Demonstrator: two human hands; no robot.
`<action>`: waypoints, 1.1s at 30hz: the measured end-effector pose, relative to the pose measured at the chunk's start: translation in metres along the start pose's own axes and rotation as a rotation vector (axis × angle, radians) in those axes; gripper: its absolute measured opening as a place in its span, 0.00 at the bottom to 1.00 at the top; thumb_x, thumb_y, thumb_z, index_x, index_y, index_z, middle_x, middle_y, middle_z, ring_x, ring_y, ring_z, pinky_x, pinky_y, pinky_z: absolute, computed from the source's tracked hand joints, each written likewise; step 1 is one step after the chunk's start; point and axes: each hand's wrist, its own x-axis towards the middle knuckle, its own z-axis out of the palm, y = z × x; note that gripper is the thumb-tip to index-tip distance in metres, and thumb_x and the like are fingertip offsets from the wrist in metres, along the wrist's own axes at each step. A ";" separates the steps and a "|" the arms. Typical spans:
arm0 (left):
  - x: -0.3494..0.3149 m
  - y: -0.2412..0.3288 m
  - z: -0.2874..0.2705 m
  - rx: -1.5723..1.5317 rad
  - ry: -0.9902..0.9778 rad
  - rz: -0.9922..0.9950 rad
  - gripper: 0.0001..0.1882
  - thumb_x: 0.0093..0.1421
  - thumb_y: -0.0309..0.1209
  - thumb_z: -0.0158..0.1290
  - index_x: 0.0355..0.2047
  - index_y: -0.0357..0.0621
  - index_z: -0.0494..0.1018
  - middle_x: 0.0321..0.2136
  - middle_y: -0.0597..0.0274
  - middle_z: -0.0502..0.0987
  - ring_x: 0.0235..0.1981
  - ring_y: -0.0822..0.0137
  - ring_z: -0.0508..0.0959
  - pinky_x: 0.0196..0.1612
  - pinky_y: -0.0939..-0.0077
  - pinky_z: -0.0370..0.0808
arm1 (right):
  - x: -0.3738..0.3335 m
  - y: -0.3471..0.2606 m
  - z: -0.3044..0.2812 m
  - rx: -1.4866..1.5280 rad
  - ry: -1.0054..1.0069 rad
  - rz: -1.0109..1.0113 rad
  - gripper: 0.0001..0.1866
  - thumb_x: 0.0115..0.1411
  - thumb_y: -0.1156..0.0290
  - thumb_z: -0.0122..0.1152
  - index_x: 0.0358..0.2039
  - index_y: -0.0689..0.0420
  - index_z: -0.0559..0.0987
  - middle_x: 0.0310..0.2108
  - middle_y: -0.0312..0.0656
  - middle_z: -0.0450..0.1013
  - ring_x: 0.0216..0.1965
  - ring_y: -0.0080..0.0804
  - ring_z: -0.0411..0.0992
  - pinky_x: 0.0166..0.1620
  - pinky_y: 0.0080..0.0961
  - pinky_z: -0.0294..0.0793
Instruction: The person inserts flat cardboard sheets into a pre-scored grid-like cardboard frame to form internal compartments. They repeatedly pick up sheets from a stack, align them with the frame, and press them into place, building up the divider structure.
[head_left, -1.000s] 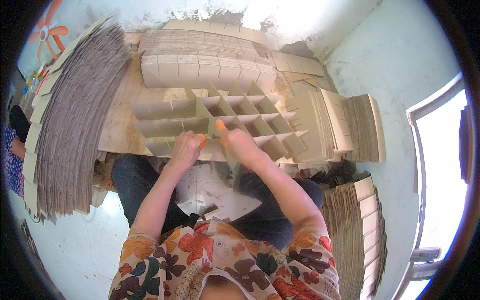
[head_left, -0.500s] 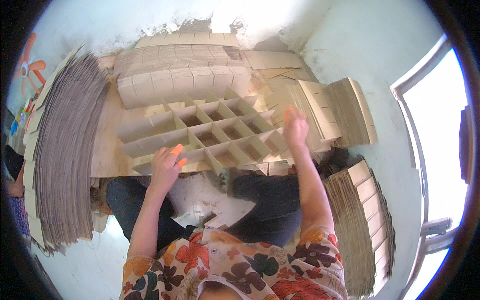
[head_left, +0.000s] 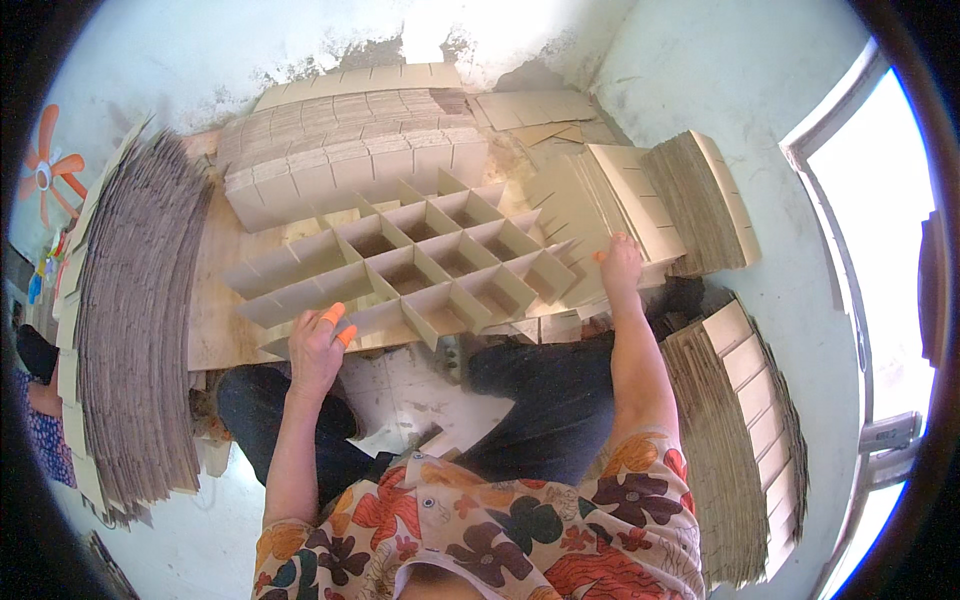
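A cardboard divider grid [head_left: 455,255] of slotted strips crossing one another stands on the low wooden table before me. My left hand [head_left: 318,345], with orange covers on fingertips, is closed on the near-left strip of the grid. Off the grid's right side, my right hand [head_left: 622,268] reaches to the flat pile of slotted cardboard strips [head_left: 575,200]. Its fingers are bent together at the pile's near edge, an orange cover showing on one; whatever lies between them is hidden.
Long stacks of slotted strips stand at the back [head_left: 350,150], along the left [head_left: 140,320] and low on the right [head_left: 715,430]. Another bundle [head_left: 700,200] stands beyond my right hand. An orange fan [head_left: 45,175] is at far left, with part of another person [head_left: 42,405] below.
My right hand has moved right and slightly nearer, away from the grid's edge. My left hand stays at the near-left strip, and the grid keeps its arrangement. The whole view has shifted slightly.
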 end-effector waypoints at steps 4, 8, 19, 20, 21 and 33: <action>-0.003 -0.010 0.003 0.017 0.019 0.028 0.21 0.42 0.26 0.64 0.40 0.39 0.74 0.31 0.54 0.77 0.35 0.55 0.74 0.38 0.63 0.72 | -0.003 -0.008 -0.010 0.067 0.038 0.117 0.20 0.45 0.58 0.69 0.33 0.59 0.75 0.33 0.51 0.74 0.40 0.48 0.72 0.42 0.41 0.70; -0.002 -0.007 0.002 -0.001 0.023 -0.002 0.20 0.42 0.27 0.64 0.39 0.39 0.75 0.31 0.54 0.78 0.35 0.55 0.74 0.39 0.63 0.71 | 0.001 -0.014 -0.027 0.170 -0.015 0.251 0.16 0.51 0.57 0.64 0.31 0.57 0.78 0.29 0.53 0.75 0.35 0.50 0.73 0.38 0.43 0.70; -0.012 -0.025 -0.024 0.017 0.062 0.012 0.22 0.41 0.28 0.64 0.39 0.40 0.75 0.31 0.54 0.78 0.35 0.55 0.74 0.43 0.62 0.68 | 0.000 -0.114 -0.148 0.715 0.461 0.013 0.16 0.56 0.67 0.62 0.45 0.55 0.76 0.25 0.46 0.74 0.25 0.35 0.72 0.31 0.30 0.70; -0.014 -0.027 -0.027 0.023 0.062 0.007 0.21 0.41 0.28 0.63 0.39 0.40 0.75 0.30 0.55 0.78 0.35 0.55 0.74 0.43 0.62 0.68 | -0.009 -0.142 -0.164 0.812 0.365 -0.024 0.19 0.55 0.68 0.64 0.48 0.57 0.75 0.24 0.48 0.73 0.23 0.32 0.70 0.29 0.27 0.69; -0.016 -0.029 -0.029 0.023 0.063 0.005 0.21 0.42 0.27 0.63 0.39 0.40 0.75 0.29 0.55 0.78 0.35 0.56 0.74 0.43 0.62 0.68 | -0.019 -0.167 -0.179 0.899 0.269 -0.063 0.22 0.54 0.69 0.66 0.50 0.58 0.74 0.24 0.49 0.73 0.21 0.28 0.68 0.27 0.24 0.69; -0.023 -0.049 -0.014 -0.019 0.073 0.016 0.04 0.45 0.22 0.57 0.24 0.41 0.75 0.22 0.56 0.75 0.30 0.56 0.74 0.38 0.63 0.68 | -0.077 -0.300 -0.177 0.991 -0.398 -0.606 0.29 0.51 0.75 0.64 0.55 0.62 0.69 0.24 0.62 0.69 0.26 0.56 0.71 0.29 0.39 0.71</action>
